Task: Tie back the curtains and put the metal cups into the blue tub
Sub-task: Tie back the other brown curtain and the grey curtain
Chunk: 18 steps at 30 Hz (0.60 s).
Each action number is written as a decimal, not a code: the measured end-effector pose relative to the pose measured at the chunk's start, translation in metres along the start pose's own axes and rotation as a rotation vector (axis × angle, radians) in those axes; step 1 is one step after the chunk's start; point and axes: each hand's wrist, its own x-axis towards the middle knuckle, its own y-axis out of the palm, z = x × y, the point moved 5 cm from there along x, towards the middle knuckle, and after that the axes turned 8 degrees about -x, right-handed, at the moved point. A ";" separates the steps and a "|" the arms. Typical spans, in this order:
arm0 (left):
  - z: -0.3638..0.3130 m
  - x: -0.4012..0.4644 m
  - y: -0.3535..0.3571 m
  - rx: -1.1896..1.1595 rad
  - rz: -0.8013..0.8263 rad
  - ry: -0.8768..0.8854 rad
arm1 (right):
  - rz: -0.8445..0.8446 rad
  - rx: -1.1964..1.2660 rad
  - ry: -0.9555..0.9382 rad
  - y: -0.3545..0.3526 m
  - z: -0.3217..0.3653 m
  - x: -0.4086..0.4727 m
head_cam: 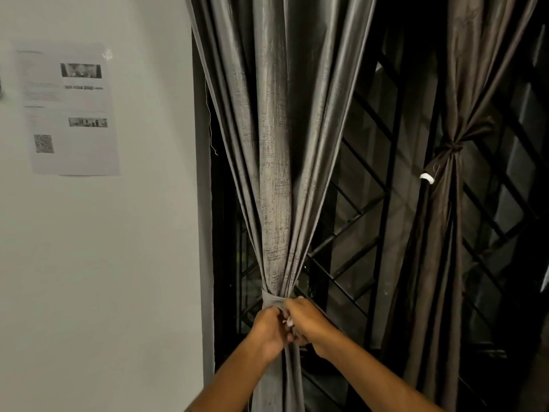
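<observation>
A grey curtain (276, 162) hangs in front of the window, gathered into a narrow bunch low down. A grey fabric tie band (271, 301) wraps around that bunch. My left hand (269, 330) and my right hand (309, 322) meet just below the band, both closed on the tie's ends against the curtain. A second, darker curtain (445, 233) hangs to the right, cinched by its own tie (451, 147) with a white tag below the knot. No metal cups or blue tub are in view.
A black window grille (365, 221) with diagonal bars stands behind the curtains. A white wall (118, 263) lies to the left, carrying a printed paper sheet (71, 111).
</observation>
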 end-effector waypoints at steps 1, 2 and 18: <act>0.000 0.004 -0.001 -0.003 -0.021 0.005 | 0.020 -0.007 0.008 0.002 -0.003 0.001; 0.001 0.005 -0.002 -0.015 -0.028 0.004 | 0.040 -0.020 0.014 0.003 -0.004 -0.001; 0.007 -0.002 -0.016 0.078 0.096 0.092 | -0.244 -0.638 -0.109 -0.036 0.008 0.009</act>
